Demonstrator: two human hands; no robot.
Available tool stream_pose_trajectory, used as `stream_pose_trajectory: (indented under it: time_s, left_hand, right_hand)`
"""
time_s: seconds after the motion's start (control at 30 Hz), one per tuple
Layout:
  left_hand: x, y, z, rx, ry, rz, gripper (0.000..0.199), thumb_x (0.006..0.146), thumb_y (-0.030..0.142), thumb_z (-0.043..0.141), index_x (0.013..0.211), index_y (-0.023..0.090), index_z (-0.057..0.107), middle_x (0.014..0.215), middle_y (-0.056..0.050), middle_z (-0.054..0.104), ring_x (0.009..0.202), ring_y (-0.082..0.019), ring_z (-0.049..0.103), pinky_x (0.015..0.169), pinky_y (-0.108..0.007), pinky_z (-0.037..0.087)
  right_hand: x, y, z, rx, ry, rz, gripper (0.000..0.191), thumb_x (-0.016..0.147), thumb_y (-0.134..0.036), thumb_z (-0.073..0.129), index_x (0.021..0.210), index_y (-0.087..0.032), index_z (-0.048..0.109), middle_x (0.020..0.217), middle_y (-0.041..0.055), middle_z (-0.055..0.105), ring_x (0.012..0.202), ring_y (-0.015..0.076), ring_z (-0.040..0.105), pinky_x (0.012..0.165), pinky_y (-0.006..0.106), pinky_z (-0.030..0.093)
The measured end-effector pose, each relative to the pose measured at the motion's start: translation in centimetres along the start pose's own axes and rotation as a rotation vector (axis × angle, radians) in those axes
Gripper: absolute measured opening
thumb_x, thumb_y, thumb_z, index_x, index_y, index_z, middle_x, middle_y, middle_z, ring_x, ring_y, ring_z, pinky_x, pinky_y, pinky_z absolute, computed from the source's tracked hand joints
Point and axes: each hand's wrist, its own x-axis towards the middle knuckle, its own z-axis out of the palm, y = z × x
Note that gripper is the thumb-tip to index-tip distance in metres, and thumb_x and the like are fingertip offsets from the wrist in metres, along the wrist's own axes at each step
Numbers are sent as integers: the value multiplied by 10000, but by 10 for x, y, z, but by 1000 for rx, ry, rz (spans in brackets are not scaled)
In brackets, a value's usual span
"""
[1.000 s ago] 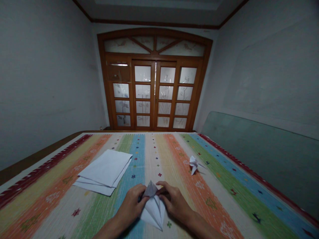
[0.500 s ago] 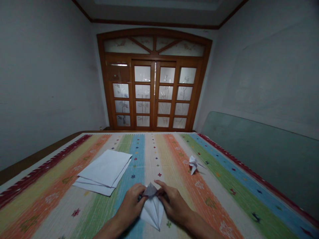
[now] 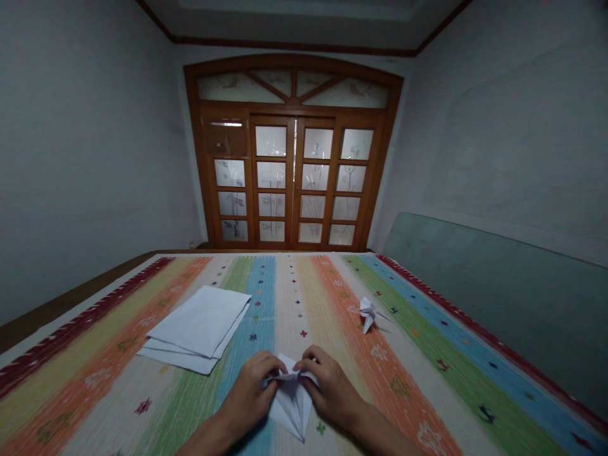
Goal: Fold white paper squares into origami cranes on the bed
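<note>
A creased, partly folded white paper lies near the table's front edge, its lower point toward me. My left hand pinches its upper left side between thumb and fingers. On the opposite side, my right hand grips the upper right edge. Between the hands the top layer stands raised and bent, with a pointed part behind it. A small folded paper figure sits farther off to the right. Left of my hands rests a loose stack of white paper sheets.
A striped, multicoloured cloth covers the table. Beyond its far edge is a wooden door with glass panes. A pale green panel runs along the table's right side.
The upper flap between my hands, flat and pointed before, is now lifted and spread open. My right fingers have moved inward and curled over the paper's edge.
</note>
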Motion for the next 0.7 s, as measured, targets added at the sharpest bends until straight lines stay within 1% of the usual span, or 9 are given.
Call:
stream_pose_trajectory:
  time_s: [0.07, 0.2, 0.3, 0.4, 0.53, 0.7]
  left_hand:
    - [-1, 0, -1, 27, -12, 10, 229, 733, 23, 535, 833, 198, 642, 849, -43, 661, 829, -220, 602, 762, -312, 425]
    - [-4, 1, -8, 79, -74, 68, 221, 753, 27, 558, 848, 209, 641, 907, -47, 659, 886, -226, 604, 789, -309, 436]
    - [-5, 0, -16, 96, -147, 101, 224, 781, 47, 586, 891, 222, 672, 962, -51, 667, 932, -226, 611, 817, -306, 452]
    - [-5, -1, -22, 94, -188, 112, 188, 798, 75, 616, 878, 221, 703, 986, -59, 687, 952, -225, 626, 843, -315, 466]
    - [-5, -2, -25, 83, -208, 157, 186, 787, 63, 615, 805, 210, 728, 991, -71, 713, 947, -220, 650, 856, -328, 483]
    - [-7, 4, -28, 130, -202, 228, 196, 788, 76, 610, 831, 217, 739, 954, -76, 735, 937, -232, 662, 847, -338, 496]
  right_hand:
    - [0, 2, 2, -8, 4, -21, 323, 820, -2, 576, 1017, -217, 714, 1003, 69, 623, 931, 213, 624, 819, 322, 499]
    - [-1, 4, 4, -6, 2, -54, 337, 779, 29, 570, 956, -201, 743, 971, 76, 655, 915, 208, 640, 798, 307, 507]
    - [-1, 3, 2, 6, -12, -67, 332, 776, 16, 572, 945, -203, 756, 940, 77, 679, 901, 209, 649, 788, 307, 513]
    - [-1, 2, -1, 23, -32, -104, 339, 766, -5, 582, 961, -214, 766, 949, 81, 686, 906, 215, 647, 783, 313, 518]
    - [-1, 1, -8, 28, -72, -145, 360, 751, -30, 598, 987, -232, 780, 976, 86, 686, 922, 220, 645, 782, 319, 521]
    - [-1, -3, -12, -1, -106, -199, 307, 708, -55, 619, 879, -226, 807, 956, 90, 700, 899, 227, 653, 757, 320, 515]
